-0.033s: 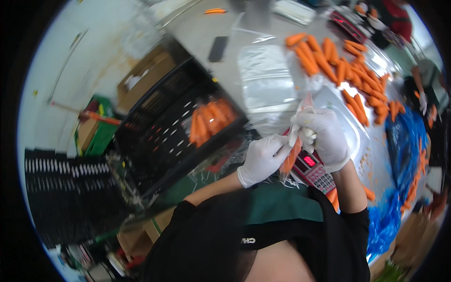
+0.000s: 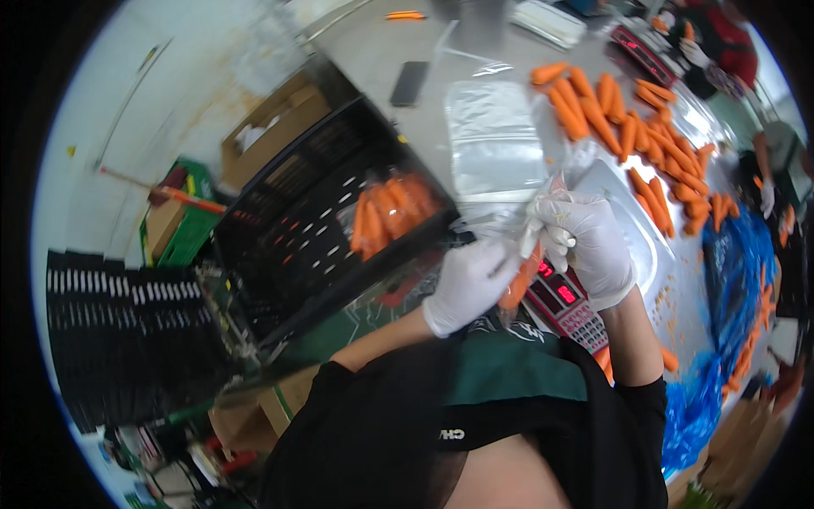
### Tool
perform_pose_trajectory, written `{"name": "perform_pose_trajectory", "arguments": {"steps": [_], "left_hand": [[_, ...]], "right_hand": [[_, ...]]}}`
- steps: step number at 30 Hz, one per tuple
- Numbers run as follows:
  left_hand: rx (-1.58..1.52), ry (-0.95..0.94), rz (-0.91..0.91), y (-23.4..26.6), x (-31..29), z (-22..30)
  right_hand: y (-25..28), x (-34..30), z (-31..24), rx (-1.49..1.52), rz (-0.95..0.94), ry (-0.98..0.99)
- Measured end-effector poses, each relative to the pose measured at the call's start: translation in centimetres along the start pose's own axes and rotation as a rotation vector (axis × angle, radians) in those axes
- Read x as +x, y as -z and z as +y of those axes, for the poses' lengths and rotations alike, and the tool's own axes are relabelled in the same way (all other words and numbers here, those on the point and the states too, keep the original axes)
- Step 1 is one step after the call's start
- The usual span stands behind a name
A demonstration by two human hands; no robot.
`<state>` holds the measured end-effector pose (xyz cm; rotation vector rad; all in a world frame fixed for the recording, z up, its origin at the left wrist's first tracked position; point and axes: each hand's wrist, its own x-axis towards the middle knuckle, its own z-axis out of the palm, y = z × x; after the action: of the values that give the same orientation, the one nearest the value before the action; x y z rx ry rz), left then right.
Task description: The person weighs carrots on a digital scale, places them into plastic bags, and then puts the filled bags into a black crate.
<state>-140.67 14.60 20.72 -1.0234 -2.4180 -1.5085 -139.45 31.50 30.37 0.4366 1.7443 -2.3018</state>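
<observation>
In front of my chest, my right hand [image 2: 589, 242], in a white glove, grips the gathered top of a clear plastic bag of carrots [image 2: 517, 293]. The bag hangs between my two hands. My left hand [image 2: 472, 284], also gloved in white, has its thumb and fingers pinched at the bag's left edge; they are a little blurred. A red scale [image 2: 570, 310] with a lit display lies just below my right hand, and its metal pan [image 2: 651, 267] is partly hidden by that hand. A stack of flat clear bags [image 2: 494, 161] lies beyond my hands.
A black crate [image 2: 318, 293] on the left holds bagged carrots [image 2: 390, 212]. Loose carrots [image 2: 670, 153] are heaped at the right, near a blue plastic bag [image 2: 736, 263]. A phone [image 2: 409, 83] lies on the metal table [image 2: 356, 47]. Other people [image 2: 729, 38] stand at the far right.
The table, crate and loose carrots sit slightly farther right in view. My left hand has shifted slightly against the bag; my right hand keeps its grip.
</observation>
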Motion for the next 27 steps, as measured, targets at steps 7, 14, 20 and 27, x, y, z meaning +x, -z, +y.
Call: {"name": "perform_pose_trajectory", "arguments": {"steps": [7,14,20,27], "left_hand": [[0.129,0.701,0.197,16.4,-1.9,-6.4],[0.527,0.721,0.122,18.9,-11.5,-27.4],[-0.301,1.123,0.042,13.2,-12.9,-33.7],[-0.386,1.228,-0.091,14.5,-12.3,-32.0]], "right_hand": [[-0.7,2.5,0.5,0.080,-0.235,0.030],[2.8,3.2,4.8,-0.009,0.013,-0.031],[-2.0,10.2,9.4,-0.368,-0.227,-0.245],[-13.5,24.3,21.3,-1.327,-0.672,0.033]]}}
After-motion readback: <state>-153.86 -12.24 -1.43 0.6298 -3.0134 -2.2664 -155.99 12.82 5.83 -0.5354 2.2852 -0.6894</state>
